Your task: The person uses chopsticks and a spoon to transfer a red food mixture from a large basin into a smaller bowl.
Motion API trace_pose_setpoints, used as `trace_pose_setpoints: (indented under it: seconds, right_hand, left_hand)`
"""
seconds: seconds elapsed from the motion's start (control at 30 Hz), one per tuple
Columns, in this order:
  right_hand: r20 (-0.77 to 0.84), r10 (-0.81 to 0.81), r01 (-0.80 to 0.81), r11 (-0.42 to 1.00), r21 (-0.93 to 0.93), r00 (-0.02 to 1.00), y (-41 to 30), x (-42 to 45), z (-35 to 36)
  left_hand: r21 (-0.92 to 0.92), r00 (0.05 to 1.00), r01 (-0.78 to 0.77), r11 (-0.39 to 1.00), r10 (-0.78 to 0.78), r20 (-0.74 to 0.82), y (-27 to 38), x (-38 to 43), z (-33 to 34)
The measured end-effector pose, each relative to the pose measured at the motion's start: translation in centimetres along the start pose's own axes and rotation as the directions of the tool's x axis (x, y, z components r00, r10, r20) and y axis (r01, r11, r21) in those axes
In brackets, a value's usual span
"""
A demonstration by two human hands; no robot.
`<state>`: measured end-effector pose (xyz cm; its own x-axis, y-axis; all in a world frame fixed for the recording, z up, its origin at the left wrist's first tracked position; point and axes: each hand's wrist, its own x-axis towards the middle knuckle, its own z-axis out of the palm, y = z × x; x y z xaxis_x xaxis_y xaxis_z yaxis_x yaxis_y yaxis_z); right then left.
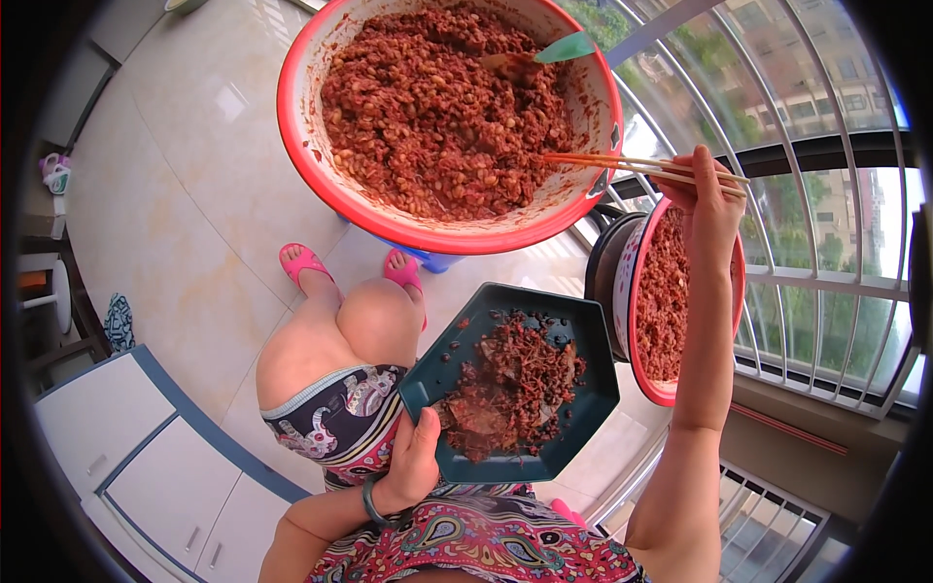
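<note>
My left hand (pixel 412 459) holds a dark green hexagonal tray (pixel 594 437) by its near left rim, thumb over the edge. On the tray lies a heap of reddish dried leaves, stems and small dark seeds (pixel 503 393). My right hand (pixel 703 197) grips a pair of wooden chopsticks (pixel 634 164), whose reddened tips reach over the rim of a large red-edged enamel basin (pixel 437 239), at the red mash. That basin is full of chunky red mash with pale beans (pixel 444 109). A spatula with a green handle (pixel 565 47) rests in the mash, its blade partly buried.
A second red-rimmed basin of red mash (pixel 660 313) stands at the right, partly behind my right forearm. A blue plastic stool (pixel 437 262) shows under the large basin. Window bars (pixel 787 146) run along the right; white cabinets (pixel 168 488) stand lower left.
</note>
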<state>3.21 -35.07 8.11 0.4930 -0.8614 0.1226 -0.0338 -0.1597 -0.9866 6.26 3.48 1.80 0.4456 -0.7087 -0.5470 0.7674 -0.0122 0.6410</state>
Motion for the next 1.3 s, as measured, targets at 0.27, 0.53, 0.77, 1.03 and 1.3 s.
trace_pose_setpoints:
  seconds: [0.27,0.53,0.77,1.03,1.3]
  right_hand:
    - [0.064,-0.023,0.033,0.988,-0.152,0.998,-0.7,-0.6,0.3]
    - [0.064,-0.114,0.122,0.985,-0.121,0.991,-0.1,-0.5,1.4]
    - [0.07,-0.045,0.056,0.987,-0.154,0.996,-0.1,-0.6,0.5]
    - [0.076,-0.04,0.051,0.988,-0.143,0.996,0.4,-0.6,1.2]
    - [0.046,-0.035,0.04,0.995,-0.096,0.998,0.5,-0.6,0.6]
  left_hand:
    - [-0.008,0.999,0.005,1.0,-0.006,-0.051,0.2,0.3,0.7]
    - [0.014,1.0,-0.003,1.0,0.004,-0.022,-0.3,0.4,0.1]
    - [-0.029,1.0,0.025,0.999,-0.026,-0.016,-1.0,0.5,-0.3]
    - [-0.026,0.999,0.011,1.0,-0.012,-0.031,-1.1,0.6,-0.1]
    - [-0.031,1.0,0.016,0.999,-0.017,-0.015,-0.9,0.6,0.1]
